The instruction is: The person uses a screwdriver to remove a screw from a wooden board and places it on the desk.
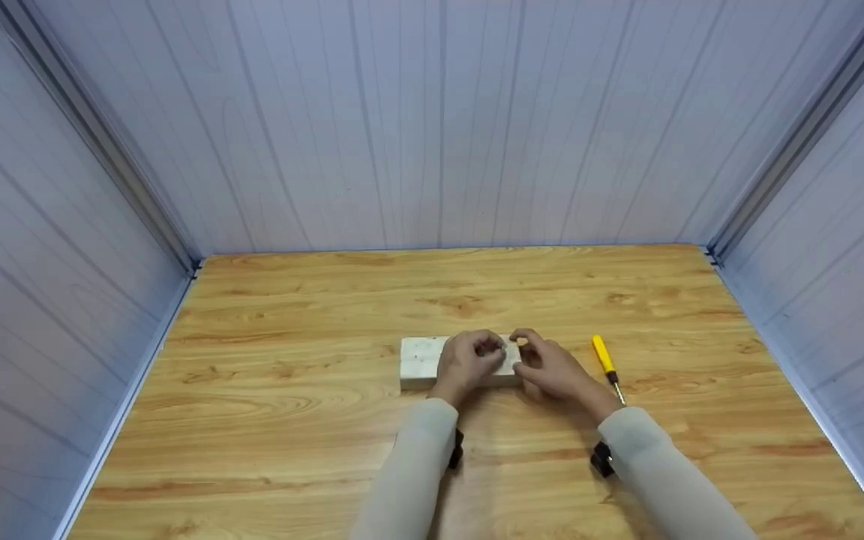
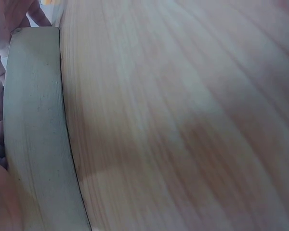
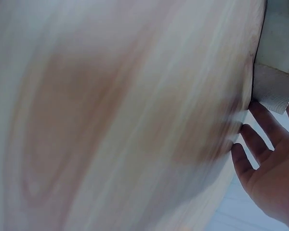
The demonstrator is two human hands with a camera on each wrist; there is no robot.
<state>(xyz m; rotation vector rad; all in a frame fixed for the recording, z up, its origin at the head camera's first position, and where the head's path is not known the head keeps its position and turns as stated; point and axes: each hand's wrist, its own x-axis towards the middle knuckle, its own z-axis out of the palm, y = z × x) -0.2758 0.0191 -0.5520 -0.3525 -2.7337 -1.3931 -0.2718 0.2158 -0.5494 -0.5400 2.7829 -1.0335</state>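
Note:
A pale wooden block (image 1: 421, 358) lies lengthwise on the wood-grain table (image 1: 289, 435). My left hand (image 1: 466, 361) rests over its middle, fingers curled, with thumb and forefinger pinching a small shiny piece (image 1: 505, 346) just above the block's right part; its kind is too small to tell. At the block's right end is my right hand (image 1: 556, 369), thumb and forefinger spread apart. In the right wrist view, the fingers (image 3: 269, 118) extend loosely, one fingertip right at the block's end face (image 3: 274, 87). The left wrist view shows the block's long side (image 2: 36, 115), with fingers behind it.
Right of my right hand lies a screwdriver with a yellow handle (image 1: 603, 354), its metal shaft pointing toward my right forearm. Pale panel walls (image 1: 439, 127) enclose the table at the back and both sides.

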